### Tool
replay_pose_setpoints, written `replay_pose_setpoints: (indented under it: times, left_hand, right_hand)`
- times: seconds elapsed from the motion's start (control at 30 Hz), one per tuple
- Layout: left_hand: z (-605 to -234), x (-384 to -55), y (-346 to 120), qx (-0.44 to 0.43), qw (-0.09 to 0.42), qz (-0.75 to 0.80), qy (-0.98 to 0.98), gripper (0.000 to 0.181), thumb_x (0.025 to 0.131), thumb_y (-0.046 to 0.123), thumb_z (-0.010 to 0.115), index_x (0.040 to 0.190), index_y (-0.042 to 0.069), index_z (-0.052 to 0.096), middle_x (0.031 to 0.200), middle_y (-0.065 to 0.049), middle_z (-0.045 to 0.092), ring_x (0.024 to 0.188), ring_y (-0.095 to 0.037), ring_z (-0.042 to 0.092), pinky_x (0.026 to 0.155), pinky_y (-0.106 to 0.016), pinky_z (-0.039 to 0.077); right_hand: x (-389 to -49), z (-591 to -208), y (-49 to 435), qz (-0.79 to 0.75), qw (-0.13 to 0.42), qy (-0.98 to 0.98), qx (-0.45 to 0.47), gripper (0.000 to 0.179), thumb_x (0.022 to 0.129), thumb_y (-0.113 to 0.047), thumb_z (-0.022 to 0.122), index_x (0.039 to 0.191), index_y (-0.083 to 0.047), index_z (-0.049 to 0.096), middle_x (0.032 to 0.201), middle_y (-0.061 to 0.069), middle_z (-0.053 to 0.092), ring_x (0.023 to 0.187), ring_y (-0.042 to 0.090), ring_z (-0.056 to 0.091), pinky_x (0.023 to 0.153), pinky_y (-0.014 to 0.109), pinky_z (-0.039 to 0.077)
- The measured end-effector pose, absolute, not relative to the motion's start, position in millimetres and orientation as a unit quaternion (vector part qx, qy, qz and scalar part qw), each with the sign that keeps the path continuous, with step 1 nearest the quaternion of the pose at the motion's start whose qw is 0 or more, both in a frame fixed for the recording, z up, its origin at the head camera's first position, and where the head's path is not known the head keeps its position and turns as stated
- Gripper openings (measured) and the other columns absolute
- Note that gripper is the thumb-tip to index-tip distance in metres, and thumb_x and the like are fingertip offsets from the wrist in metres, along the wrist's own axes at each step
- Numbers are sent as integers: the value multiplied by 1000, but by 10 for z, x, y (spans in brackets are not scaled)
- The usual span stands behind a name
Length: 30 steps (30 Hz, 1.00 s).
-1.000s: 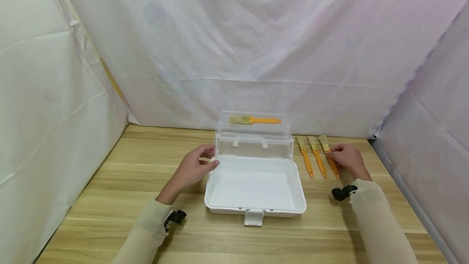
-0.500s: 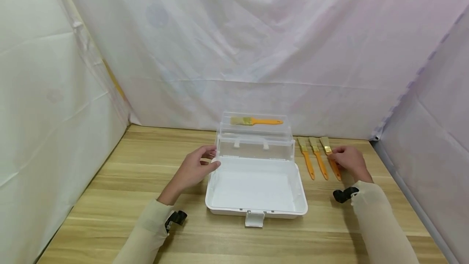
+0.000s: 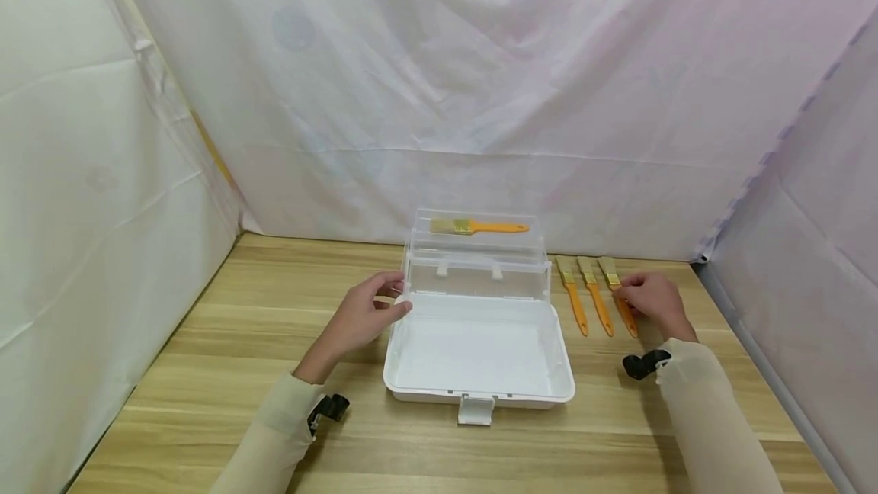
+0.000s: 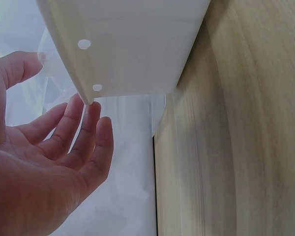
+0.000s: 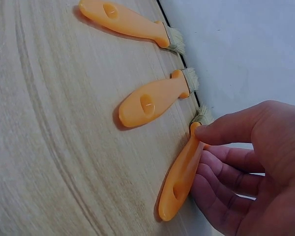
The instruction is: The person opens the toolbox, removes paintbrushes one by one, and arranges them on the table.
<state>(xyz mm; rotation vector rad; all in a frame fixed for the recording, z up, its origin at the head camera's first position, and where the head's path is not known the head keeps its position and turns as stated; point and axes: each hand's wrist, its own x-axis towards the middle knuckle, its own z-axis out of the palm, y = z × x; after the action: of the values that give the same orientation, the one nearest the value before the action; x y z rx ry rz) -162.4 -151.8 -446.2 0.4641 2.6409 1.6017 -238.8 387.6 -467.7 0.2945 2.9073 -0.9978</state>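
Observation:
In the head view a white plastic box (image 3: 480, 349) lies with its clear lid (image 3: 480, 280) raised at the back. My left hand (image 3: 363, 315) is at the box's back left corner. In the left wrist view its fingertips (image 4: 92, 108) touch the box rim, while the thumb is apart from them by the clear lid; the fingers are only loosely bent. With thumb and index finger, my right hand (image 3: 652, 299) pinches the rightmost paintbrush (image 5: 179, 174) near its bristle end. This brush has an orange handle and still lies on the table.
Two more orange-handled paintbrushes, the left one (image 3: 575, 303) and the middle one (image 3: 598, 299), lie between box and right hand. Another paintbrush (image 3: 497, 227) lies across the raised clear section. A white latch (image 3: 476, 408) hangs at the box front. White cloth (image 3: 439, 97) surrounds the wooden table (image 3: 226, 326).

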Motion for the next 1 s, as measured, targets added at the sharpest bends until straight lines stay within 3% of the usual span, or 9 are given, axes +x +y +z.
replay_pose_setpoints:
  times: [0.4,0.63,1.0]
  left_hand:
    - [-4452,-1627,-1516,143,13,513,846,55,104,16,77,153,0,59,133,-15,70,124,-33,68,106,-50,59]
    - [-4462,-1628,-1515,146,12,516,844,56,104,16,77,154,0,59,133,-15,70,123,-33,68,106,-50,59]
    - [-4460,-1620,-1515,147,8,513,846,56,104,16,77,153,0,59,132,-14,70,123,-32,68,105,-49,59]
  right_hand:
    - [-2368,-4690,3903,-327,22,940,95,41,102,-23,75,124,12,72,108,26,75,79,25,74,67,36,64]
    - [-2347,-4662,3867,-311,6,947,85,39,104,-25,69,125,7,71,104,20,75,80,27,72,66,34,58]
    - [-2345,-4503,3714,-333,-3,941,59,44,108,-28,67,134,8,67,128,30,69,98,36,74,78,40,65]
